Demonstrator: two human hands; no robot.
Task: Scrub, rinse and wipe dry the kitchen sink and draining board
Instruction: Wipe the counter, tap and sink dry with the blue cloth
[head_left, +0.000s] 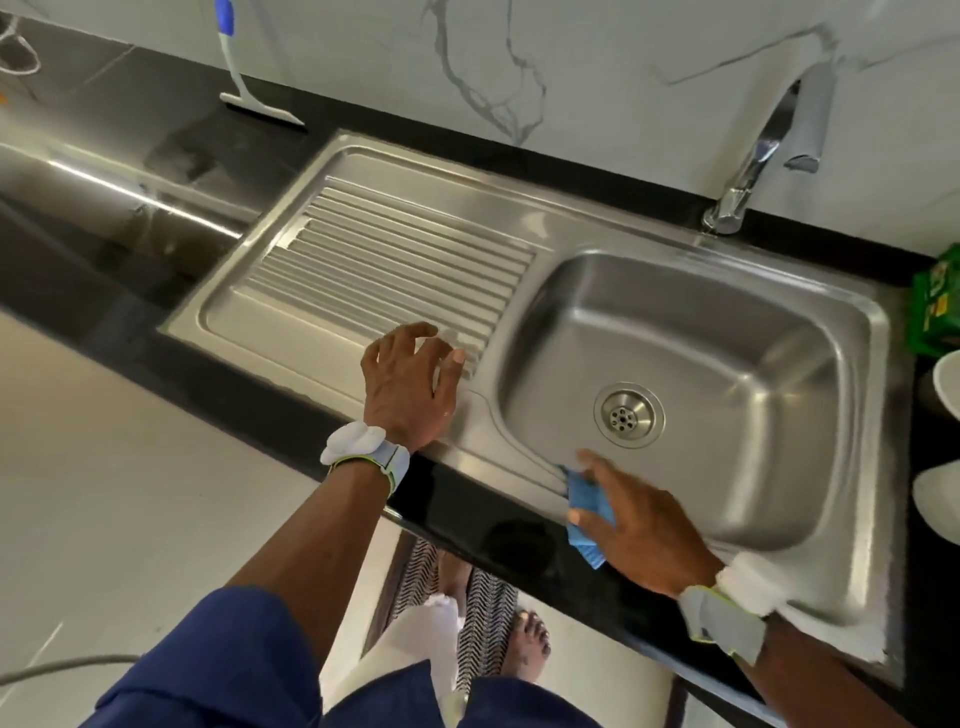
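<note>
A soft, light cloth (589, 506), judged best held bunched flat, is pinched in the right hand (636, 525) at the sink (727, 364) front rim. The left hand (410, 379) is rested, fingers apart, on the draining board (389, 249).

**Home kitchen, viewed from above**

Reads as a domestic kitchen: stainless steel sink (675, 322) with ribbed draining board (395, 260), set into a black stone counter (457, 504). Behind, chrome tap (748, 171) against a white marble-veined wall (493, 62). Nearby, squeegee (260, 106) and green packet (935, 306). Below, pale floor tiles (104, 493), zigzag mat (488, 613) and a bare foot (530, 644).
</note>
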